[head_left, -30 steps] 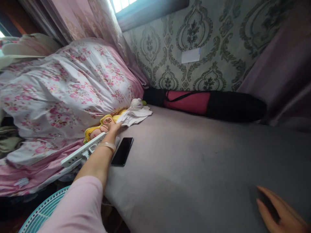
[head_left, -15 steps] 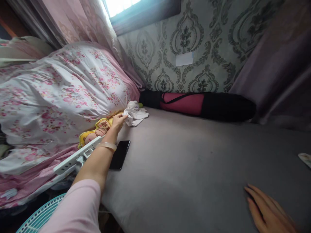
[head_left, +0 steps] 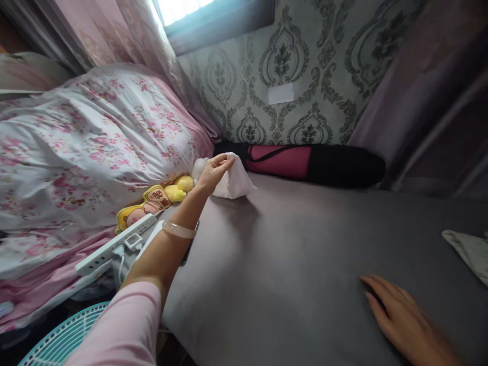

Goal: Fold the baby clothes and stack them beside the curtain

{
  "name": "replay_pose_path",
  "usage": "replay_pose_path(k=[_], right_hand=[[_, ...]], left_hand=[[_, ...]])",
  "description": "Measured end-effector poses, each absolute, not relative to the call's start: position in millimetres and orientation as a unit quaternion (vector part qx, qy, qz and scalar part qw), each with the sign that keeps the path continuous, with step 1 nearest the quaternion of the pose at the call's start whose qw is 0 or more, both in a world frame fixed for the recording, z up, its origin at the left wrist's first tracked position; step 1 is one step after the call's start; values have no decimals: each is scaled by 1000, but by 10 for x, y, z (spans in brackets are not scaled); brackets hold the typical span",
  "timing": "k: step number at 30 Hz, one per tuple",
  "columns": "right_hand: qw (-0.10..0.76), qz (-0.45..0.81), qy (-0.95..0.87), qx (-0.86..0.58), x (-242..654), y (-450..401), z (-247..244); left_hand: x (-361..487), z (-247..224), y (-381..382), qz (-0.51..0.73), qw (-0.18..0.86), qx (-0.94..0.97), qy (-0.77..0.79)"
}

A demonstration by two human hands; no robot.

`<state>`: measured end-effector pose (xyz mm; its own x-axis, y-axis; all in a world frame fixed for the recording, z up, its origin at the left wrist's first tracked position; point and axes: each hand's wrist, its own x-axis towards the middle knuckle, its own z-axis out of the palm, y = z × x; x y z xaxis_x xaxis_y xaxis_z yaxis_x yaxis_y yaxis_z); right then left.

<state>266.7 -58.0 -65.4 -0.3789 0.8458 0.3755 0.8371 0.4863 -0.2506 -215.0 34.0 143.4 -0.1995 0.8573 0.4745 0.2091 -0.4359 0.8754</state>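
My left hand pinches the top of a white cloth, which hangs down over the grey bed surface and casts a shadow on it. Just behind that hand are a white plush toy, partly hidden, and a yellow plush toy. Under my left forearm lies a black phone, mostly covered from view. My right hand rests low on the right, on or just over the grey surface, its fingers stretched out and holding nothing.
A long black and pink bag lies along the patterned wall. A white power strip with plugs runs beside the floral bedding. A teal basket stands at lower left. Pale folded fabric lies at the right edge.
My left hand has lifted the white cloth off the bed and brought it to the right, uncovering more of the yellow toy. The view has turned slightly right, showing more of the pale fabric.
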Motion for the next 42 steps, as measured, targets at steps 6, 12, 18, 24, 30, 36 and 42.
replay_pose_path(k=[6, 12, 18, 24, 30, 36, 42], right_hand=[[223, 132, -806, -532, 2110, -491, -112], [346, 248, -765, -484, 1274, -450, 447], [518, 239, -660, -489, 655, -325, 619], [570, 261, -617, -475, 724, -129, 542], [550, 314, -644, -428, 1106, -138, 785], [483, 273, -702, -447, 1583, -410, 1328], [318, 267, -758, -503, 1977, -449, 1362]], left_hand=[[-1690, 1497, 236, 573, 287, 647, 413], [-1330, 1550, 67, 500, 259, 737, 374], [-994, 1514, -151, 450, 200, 776, 394], [-848, 1361, -268, 402, 145, 796, 428], [-804, 1161, -218, 363, 93, 775, 508], [-678, 1042, -253, 343, 120, 803, 473], [-462, 937, -354, 279, 177, 836, 438]])
